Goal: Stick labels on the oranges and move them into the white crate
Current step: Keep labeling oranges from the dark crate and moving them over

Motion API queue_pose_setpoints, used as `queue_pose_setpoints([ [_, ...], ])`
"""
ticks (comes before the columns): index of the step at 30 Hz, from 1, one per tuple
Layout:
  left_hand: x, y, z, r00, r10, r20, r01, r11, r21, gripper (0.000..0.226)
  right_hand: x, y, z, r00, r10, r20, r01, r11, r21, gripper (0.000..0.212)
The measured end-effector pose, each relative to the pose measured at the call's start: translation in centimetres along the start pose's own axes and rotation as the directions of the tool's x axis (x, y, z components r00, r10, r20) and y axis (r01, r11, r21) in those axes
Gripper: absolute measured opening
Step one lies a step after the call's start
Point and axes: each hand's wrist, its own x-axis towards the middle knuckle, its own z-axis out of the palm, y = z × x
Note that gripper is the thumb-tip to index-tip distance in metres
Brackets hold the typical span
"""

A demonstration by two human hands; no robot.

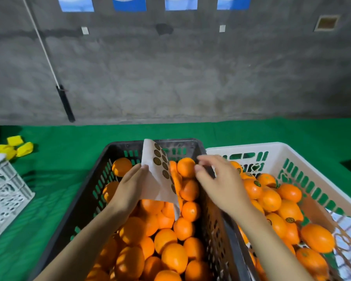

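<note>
A black crate [128, 146] in front of me is full of unlabelled oranges [174, 257]. To its right stands the white crate [304, 153] with several oranges [270, 199] that carry round dark labels. My left hand [130, 185] holds a sheet of round dark labels [160, 171] upright over the black crate. My right hand [217, 181] hovers just right of the sheet, above the rims where the two crates meet, with its fingers loosely bent and nothing in them.
Both crates stand on a green cloth [69, 159]. A small white lattice crate [4, 191] sits at the left edge, with yellow objects [14, 148] behind it. A grey concrete wall rises behind, with a white rod [49, 63] leaning on it.
</note>
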Motion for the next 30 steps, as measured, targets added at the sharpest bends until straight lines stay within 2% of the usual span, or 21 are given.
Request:
queue_pose_setpoints([
  [2, 0.0, -0.3, 0.1, 1.000, 0.009, 0.013, -0.009, 1.000, 0.001, 0.027, -0.8, -1.1, 1.4, 0.985, -0.070, 0.156, 0.070, 0.998, 0.007, 0.044],
  [5, -0.3, -0.3, 0.3, 0.997, 0.000, 0.072, 0.000, 1.000, 0.007, 0.018, -1.4, -1.1, 2.7, 0.969, -0.107, 0.221, 0.125, 0.990, -0.070, 0.051],
  [8, -0.7, -0.1, 0.6, 0.988, -0.002, 0.152, 0.004, 1.000, -0.014, 0.019, -1.6, -1.0, 3.2, 0.968, -0.116, 0.220, 0.126, 0.992, -0.029, 0.051],
  [12, -0.9, 0.2, 0.9, 0.962, -0.009, 0.274, 0.012, 1.000, -0.009, 0.035, -1.6, -0.8, 3.3, 0.971, -0.150, 0.183, 0.165, 0.984, -0.065, 0.048],
  [15, -1.2, 0.5, 0.9, 0.958, -0.016, 0.285, 0.016, 1.000, 0.003, 0.026, -1.8, -1.1, 3.2, 0.968, -0.212, 0.136, 0.226, 0.969, -0.100, 0.040],
  [18, -1.0, 0.3, 0.8, 0.963, -0.033, 0.266, 0.026, 0.999, 0.032, 0.033, -1.9, -1.3, 3.2, 0.964, -0.243, 0.112, 0.256, 0.958, -0.128, 0.034],
  [20, -0.8, 0.1, 0.7, 0.961, -0.035, 0.273, 0.022, 0.998, 0.051, 0.033, -1.9, -1.2, 3.3, 0.967, -0.227, 0.118, 0.240, 0.964, -0.113, 0.031],
  [25, -0.8, -0.2, 0.7, 0.945, -0.022, 0.326, -0.002, 0.997, 0.075, 0.027, -1.8, -1.0, 3.7, 0.988, -0.081, 0.130, 0.077, 0.996, 0.035, 0.013],
  [30, -0.8, -0.1, 0.9, 0.946, -0.022, 0.322, -0.003, 0.997, 0.077, 0.024, -1.8, -1.0, 3.9, 0.992, -0.088, 0.095, 0.082, 0.995, 0.062, 0.024],
])
